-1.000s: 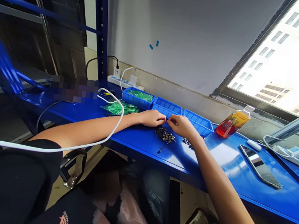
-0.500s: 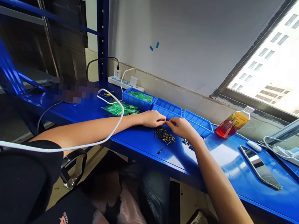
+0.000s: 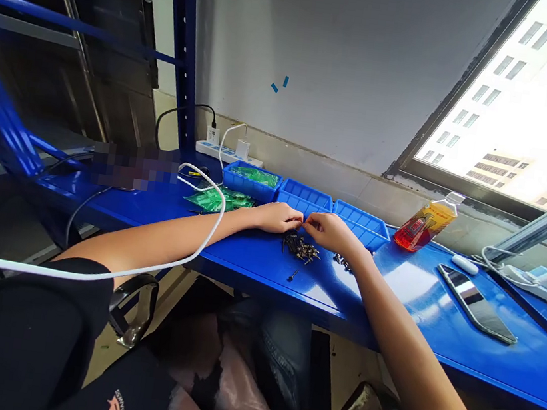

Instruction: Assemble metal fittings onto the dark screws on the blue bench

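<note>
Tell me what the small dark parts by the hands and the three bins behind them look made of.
Small dark parts: likely metal screws, dark finish, with faint glints; too small to be sure. Blue bins: apparently moulded plastic, even colour, slightly glossy, with ribbed walls.

Hands: left hand [image 3: 276,217] and right hand [image 3: 331,231] on the surface [image 3: 407,296], fingertips meeting just behind the screw pile [image 3: 301,247].
Loose screw [image 3: 293,275]: just before the pile.
Bins [image 3: 304,198]: in a row behind the hands.
Bags [image 3: 214,198]: left of the hands.
Power strip [image 3: 227,153]: behind the bins, against the wall.
Bottle [image 3: 425,223]: right of the bins.
Phone [image 3: 475,303]: right of the bottle, nearer the front edge.
</note>
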The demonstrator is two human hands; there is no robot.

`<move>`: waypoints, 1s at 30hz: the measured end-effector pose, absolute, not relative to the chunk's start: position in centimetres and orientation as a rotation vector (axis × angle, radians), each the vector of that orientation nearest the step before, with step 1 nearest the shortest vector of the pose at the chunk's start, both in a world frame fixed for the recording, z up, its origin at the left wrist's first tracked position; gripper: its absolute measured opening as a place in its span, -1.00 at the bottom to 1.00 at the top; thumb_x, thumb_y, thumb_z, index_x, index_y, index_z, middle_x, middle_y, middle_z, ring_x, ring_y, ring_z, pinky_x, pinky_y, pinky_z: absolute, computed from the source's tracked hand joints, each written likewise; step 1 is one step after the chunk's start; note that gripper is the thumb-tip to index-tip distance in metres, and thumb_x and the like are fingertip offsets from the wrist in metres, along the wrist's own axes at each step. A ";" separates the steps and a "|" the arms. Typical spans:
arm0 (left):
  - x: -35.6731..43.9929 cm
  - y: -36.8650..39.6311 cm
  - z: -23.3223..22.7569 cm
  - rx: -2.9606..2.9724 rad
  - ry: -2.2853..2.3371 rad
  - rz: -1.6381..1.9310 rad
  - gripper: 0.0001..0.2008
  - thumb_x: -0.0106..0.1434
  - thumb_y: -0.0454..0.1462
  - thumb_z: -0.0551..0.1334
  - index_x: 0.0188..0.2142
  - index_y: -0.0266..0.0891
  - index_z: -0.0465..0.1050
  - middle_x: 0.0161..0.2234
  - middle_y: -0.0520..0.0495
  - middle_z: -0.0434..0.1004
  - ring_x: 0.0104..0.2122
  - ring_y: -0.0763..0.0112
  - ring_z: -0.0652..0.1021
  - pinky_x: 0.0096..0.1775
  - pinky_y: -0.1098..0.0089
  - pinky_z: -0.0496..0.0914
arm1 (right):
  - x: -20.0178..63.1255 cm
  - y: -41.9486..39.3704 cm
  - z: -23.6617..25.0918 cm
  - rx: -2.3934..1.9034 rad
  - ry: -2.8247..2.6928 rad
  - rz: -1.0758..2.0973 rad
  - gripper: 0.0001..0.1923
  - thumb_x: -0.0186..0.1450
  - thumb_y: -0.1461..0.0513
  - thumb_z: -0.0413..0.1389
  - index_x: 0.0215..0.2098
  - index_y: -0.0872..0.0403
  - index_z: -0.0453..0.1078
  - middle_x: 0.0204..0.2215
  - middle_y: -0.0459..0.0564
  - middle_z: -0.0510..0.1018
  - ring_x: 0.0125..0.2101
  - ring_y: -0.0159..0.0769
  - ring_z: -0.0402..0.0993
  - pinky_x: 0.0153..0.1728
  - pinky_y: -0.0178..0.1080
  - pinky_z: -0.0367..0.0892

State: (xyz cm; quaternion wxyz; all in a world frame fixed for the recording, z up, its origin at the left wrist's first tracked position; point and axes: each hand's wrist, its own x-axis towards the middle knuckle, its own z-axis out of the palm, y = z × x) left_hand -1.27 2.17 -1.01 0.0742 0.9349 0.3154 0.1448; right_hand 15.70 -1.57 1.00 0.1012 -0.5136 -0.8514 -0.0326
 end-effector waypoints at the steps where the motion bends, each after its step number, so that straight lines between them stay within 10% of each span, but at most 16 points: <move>1: -1.3 2.2 -1.0 2.804 0.948 0.433 -0.77 0.24 -0.26 -0.01 -0.32 -0.23 0.40 -0.48 0.01 0.48 -0.49 0.42 0.43 -0.45 0.48 0.18 | 15.7 -1.6 1.0 -1.521 -2.516 -0.095 -0.84 0.21 0.27 -0.02 -0.44 0.11 0.38 -0.51 -0.06 0.49 -0.53 -0.42 0.25 -0.51 -0.37 0.05; 30: -1.2 1.8 -1.0 2.792 1.008 0.466 -0.75 0.26 -0.22 -0.03 -0.36 -0.23 0.39 -0.48 -0.02 0.49 -0.49 0.38 0.42 -0.47 0.45 0.16 | 15.6 -1.5 1.1 -1.715 -2.495 -0.147 -0.60 0.36 0.16 -0.18 -0.44 0.11 0.43 -0.45 0.00 0.54 -0.45 -0.36 0.39 -0.45 -0.35 0.09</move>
